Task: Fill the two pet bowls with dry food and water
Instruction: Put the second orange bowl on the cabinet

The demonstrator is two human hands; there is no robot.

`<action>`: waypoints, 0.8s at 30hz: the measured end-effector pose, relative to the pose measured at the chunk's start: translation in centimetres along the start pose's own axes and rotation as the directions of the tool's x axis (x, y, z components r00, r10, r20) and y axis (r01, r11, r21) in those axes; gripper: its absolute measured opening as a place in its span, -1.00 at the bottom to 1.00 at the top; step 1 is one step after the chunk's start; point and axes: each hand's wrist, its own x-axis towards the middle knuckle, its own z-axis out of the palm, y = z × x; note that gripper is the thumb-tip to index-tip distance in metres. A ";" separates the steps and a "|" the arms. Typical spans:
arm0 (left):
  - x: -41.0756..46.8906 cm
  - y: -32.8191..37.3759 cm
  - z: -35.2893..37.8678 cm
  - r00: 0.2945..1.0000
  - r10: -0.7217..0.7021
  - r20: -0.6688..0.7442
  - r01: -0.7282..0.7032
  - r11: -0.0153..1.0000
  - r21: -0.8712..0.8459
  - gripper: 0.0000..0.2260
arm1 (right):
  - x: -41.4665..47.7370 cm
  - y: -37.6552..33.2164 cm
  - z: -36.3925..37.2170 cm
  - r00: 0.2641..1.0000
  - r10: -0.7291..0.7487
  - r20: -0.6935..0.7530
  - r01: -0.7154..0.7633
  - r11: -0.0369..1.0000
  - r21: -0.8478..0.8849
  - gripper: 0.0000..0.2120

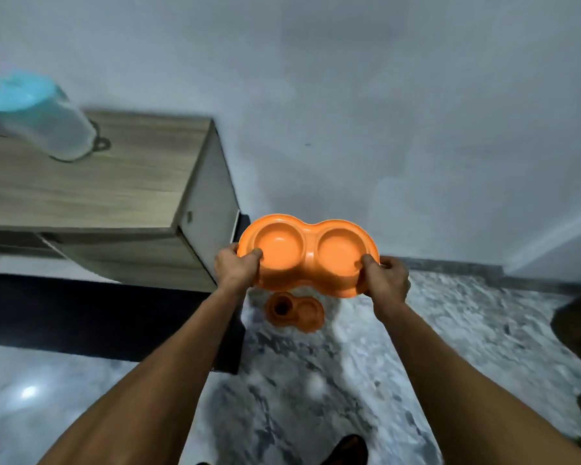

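Holding orange double pet bowl [307, 255] up in the air, both hands.

My left hand [237, 268] pinches its left rim, right hand [386, 278] pinches the right rim, thumbs on top; both wells empty. Second orange double bowl [295, 310] sits on marble floor [450, 330] below; blue-lidded jug [44, 119] on wooden cabinet [121, 182].

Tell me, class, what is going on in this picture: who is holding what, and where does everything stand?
A person holds an orange double pet bowl in the air with both hands, the left hand on its left end and the right hand on its right end. Both of its wells look empty. A second orange double bowl sits on the marbled floor below; one well looks dark. A container with a blue lid stands on the wooden cabinet at left.
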 end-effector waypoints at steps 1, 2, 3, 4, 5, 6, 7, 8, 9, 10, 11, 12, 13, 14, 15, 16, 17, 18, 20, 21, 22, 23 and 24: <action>0.1 0.5 -2.2 1.000 0.005 -0.016 -0.006 1.000 -0.028 -0.54 | -1.7 -1.1 1.0 1.000 -0.026 0.009 0.026 1.000 -0.002 -0.49; 0.2 0.8 -4.5 1.000 0.012 -0.025 -0.014 0.998 -0.055 -0.55 | -3.4 -2.1 2.1 0.998 -0.055 0.017 0.055 0.998 -0.004 -0.46; 0.4 1.0 -6.8 0.999 0.023 -0.036 -0.026 0.997 -0.077 -0.59 | -5.1 -3.0 3.3 0.996 -0.085 0.021 0.086 0.996 -0.006 -0.43; 0.8 1.0 -9.2 0.998 0.033 -0.049 -0.038 0.995 -0.091 -0.62 | -7.0 -3.9 4.7 0.993 -0.114 0.023 0.114 0.993 -0.010 -0.42; 1.0 1.0 -11.7 0.997 0.041 -0.062 -0.047 0.995 -0.093 -0.65 | -8.9 -4.7 6.0 0.990 -0.137 0.026 0.137 0.990 -0.013 -0.41; 1.3 0.9 -14.3 0.996 0.050 -0.075 -0.057 0.994 -0.098 -0.67 | -10.8 -5.3 7.4 0.988 -0.154 0.029 0.155 0.988 -0.015 -0.42; 1.7 0.7 -16.7 0.995 0.053 -0.087 -0.062 0.992 -0.106 -0.68 | -12.7 -5.9 8.9 0.985 -0.169 0.035 0.170 0.985 -0.014 -0.42; 2.1 0.4 -19.2 0.994 0.050 -0.096 -0.062 0.991 -0.121 -0.68 | -14.5 -6.4 10.4 0.982 -0.184 0.044 0.185 0.983 -0.018 -0.42; 2.4 0.2 -21.6 0.993 0.047 -0.104 -0.060 0.989 -0.133 -0.67 | -16.3 -6.9 12.0 0.979 -0.196 0.055 0.198 0.980 -0.023 -0.42; 2.9 -0.1 -23.9 0.993 0.044 -0.111 -0.060 0.987 -0.147 -0.66 | -18.1 -7.2 13.6 0.976 -0.206 0.068 0.208 0.978 -0.025 -0.40; 3.4 -0.5 -26.2 0.992 0.034 -0.118 -0.054 0.985 -0.166 -0.65 | -19.7 -7.6 15.1 0.973 -0.216 0.083 0.219 0.976 -0.025 -0.40; 4.0 -0.9 -28.4 0.992 0.027 -0.122 -0.049 0.983 -0.178 -0.64 | -21.3 -8.0 16.7 0.969 -0.227 0.098 0.230 0.973 -0.022 -0.40; 4.6 -1.2 -30.5 0.991 0.020 -0.130 -0.044 0.982 -0.182 -0.63 | -22.8 -8.4 18.2 0.965 -0.235 0.113 0.239 0.971 -0.020 -0.41; 5.2 -1.6 -32.5 0.989 0.015 -0.149 -0.042 0.983 -0.181 -0.63 | -24.2 -8.7 19.8 0.962 -0.240 0.128 0.245 0.969 -0.021 -0.42; 5.8 -1.9 -34.5 0.986 0.007 -0.166 -0.038 0.983 -0.180 -0.63 | -25.4 -9.0 21.5 0.960 -0.242 0.143 0.248 0.968 -0.025 -0.43; 6.6 -2.2 -36.4 0.983 0.000 -0.183 -0.034 0.982 -0.183 -0.64 | -26.7 -9.4 23.2 0.956 -0.248 0.158 0.256 0.966 -0.030 -0.44; 7.3 -2.4 -38.2 0.980 -0.007 -0.199 -0.031 0.982 -0.187 -0.65 | -27.8 -9.8 24.9 0.950 -0.256 0.176 0.266 0.964 -0.031 -0.44; 8.3 -2.7 -39.9 0.978 -0.011 -0.211 -0.030 0.981 -0.191 -0.66 | -28.7 -10.1 26.7 0.945 -0.264 0.194 0.275 0.961 -0.031 -0.44; 10.2 -3.1 -43.1 0.973 -0.019 -0.232 -0.028 0.980 -0.197 -0.66 | -30.4 -11.0 30.1 0.934 -0.277 0.225 0.291 0.956 -0.030 -0.44; 11.3 -3.3 -44.5 0.970 -0.023 -0.241 -0.026 0.980 -0.198 -0.66 | -31.2 -11.4 31.7 0.928 -0.284 0.239 0.299 0.954 -0.027 -0.44; 12.5 -3.6 -45.9 0.968 -0.026 -0.250 -0.025 0.980 -0.200 -0.66 | -31.8 -11.8 33.4 0.923 -0.287 0.256 0.303 0.952 -0.027 -0.45; 13.8 -3.9 -47.2 0.966 -0.029 -0.257 -0.025 0.978 -0.206 -0.66 | -32.4 -12.1 35.1 0.919 -0.285 0.272 0.303 0.953 -0.027 -0.45; 15.1 -4.2 -48.4 0.964 -0.035 -0.263 -0.022 0.977 -0.213 -0.67 | -32.8 -12.3 36.9 0.916 -0.282 0.285 0.302 0.953 -0.026 -0.45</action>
